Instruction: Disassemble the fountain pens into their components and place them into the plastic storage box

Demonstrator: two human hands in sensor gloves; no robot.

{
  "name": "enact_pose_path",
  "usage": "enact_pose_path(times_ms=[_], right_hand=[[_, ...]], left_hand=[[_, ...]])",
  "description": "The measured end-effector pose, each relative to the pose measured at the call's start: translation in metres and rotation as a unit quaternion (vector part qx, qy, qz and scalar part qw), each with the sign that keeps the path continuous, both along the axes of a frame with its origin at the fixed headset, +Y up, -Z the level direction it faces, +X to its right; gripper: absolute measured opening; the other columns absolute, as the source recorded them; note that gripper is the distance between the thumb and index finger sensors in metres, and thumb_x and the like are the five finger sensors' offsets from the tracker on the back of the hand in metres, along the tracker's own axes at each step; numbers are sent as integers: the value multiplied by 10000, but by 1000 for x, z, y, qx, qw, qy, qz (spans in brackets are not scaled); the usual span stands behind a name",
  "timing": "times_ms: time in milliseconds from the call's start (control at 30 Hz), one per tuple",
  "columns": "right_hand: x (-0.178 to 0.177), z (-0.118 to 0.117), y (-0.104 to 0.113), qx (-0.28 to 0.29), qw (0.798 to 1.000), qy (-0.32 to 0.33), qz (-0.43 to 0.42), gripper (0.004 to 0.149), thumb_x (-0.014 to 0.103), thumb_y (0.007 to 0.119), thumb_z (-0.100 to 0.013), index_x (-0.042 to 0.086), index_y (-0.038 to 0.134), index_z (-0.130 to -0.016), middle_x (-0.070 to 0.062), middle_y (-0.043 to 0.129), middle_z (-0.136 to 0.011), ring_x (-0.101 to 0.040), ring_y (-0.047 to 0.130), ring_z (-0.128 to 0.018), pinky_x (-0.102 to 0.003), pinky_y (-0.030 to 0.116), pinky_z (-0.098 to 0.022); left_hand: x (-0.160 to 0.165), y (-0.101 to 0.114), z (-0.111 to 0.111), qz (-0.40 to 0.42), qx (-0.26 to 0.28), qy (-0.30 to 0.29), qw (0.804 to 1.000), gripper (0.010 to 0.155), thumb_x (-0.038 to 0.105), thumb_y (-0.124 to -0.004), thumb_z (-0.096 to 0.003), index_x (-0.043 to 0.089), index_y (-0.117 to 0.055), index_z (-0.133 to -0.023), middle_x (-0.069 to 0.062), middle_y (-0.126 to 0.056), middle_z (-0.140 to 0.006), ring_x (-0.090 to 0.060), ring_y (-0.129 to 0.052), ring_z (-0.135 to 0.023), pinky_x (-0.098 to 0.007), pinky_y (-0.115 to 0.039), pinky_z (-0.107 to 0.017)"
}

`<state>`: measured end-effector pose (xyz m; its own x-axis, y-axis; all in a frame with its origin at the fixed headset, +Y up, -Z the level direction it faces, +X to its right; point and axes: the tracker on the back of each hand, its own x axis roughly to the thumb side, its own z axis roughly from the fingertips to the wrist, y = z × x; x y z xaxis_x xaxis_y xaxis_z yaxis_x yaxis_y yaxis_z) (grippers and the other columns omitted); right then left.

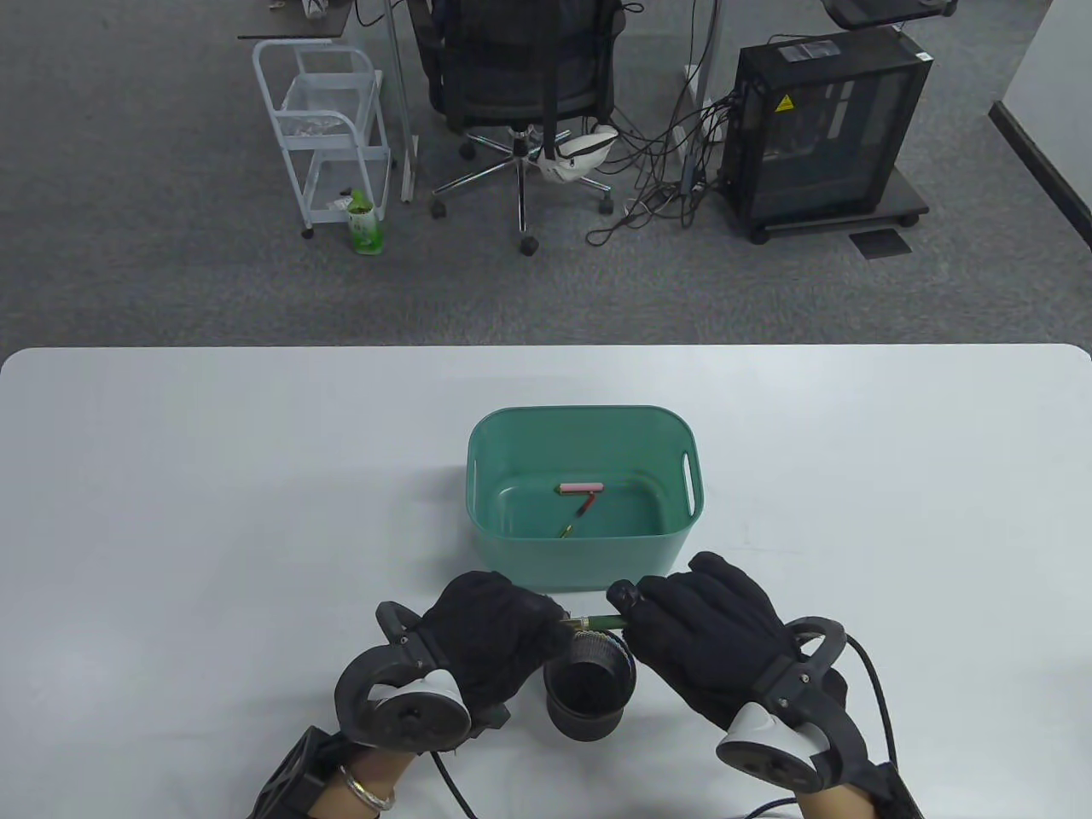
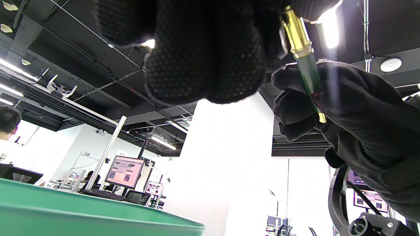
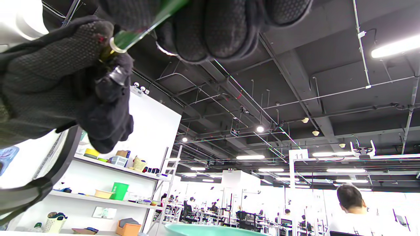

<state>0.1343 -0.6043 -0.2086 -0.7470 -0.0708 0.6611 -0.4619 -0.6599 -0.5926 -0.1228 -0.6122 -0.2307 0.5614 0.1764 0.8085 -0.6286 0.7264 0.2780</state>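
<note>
The green box [image 1: 585, 503] sits at the centre of the table view, holding a pink piece [image 1: 580, 488] and a thin nib part [image 1: 578, 516]. Just below it a black cup [image 1: 589, 687] stands between the hands. Above the cup the left hand [image 1: 490, 636] and right hand [image 1: 712, 631] each pinch one end of the green pen [image 1: 597, 623], its long axis running left to right. It looks light, stiff and smooth, likely slippery; grip barrel and gold collar [image 2: 295, 34] firmly.
</note>
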Motion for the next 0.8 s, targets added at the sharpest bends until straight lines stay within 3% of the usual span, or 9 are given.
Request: enact_pose_path(times_ms=[200, 367, 533, 800], right_hand=[[1, 0, 0, 1, 1000, -3, -1, 432, 482, 699, -550, 320, 831, -928, 58, 852, -862, -122, 871, -724, -444, 635, -744], [3, 0, 1, 3, 1000, -6, -4, 433, 483, 698, -551, 320, 829, -930, 59, 851, -862, -121, 871, -723, -444, 635, -743], [4, -1, 1, 3, 1000, -9, -5, 432, 483, 698, -550, 320, 831, -928, 60, 852, -861, -120, 872, -723, -444, 636, -742], [4, -1, 1, 3, 1000, -9, -4, 432, 483, 698, -550, 321, 830, -929, 61, 852, -862, -121, 872, -723, -443, 635, -743]], left_hand=[[-1, 0, 1, 0, 2, -1, 1000, 604, 570, -545, -661, 116, -815, -955, -77, -997, -800, -269, -984, -693, -508, -717, -668], [-1, 0, 3, -5, 8, 7, 1000, 600, 575, -655, -643, 156, -674, -1072, -83, -897, -953, -268, -912, -825, -523, -656, -735], [1, 0, 4, -13, 12, 12, 1000, 564, 528, -714, -644, 171, -645, -1076, -73, -864, -991, -253, -895, -850, -518, -643, -752], [2, -1, 5, -15, 13, 11, 1000, 447, 471, -711, -660, 156, -733, -976, -51, -909, -924, -238, -923, -807, -508, -660, -740]])
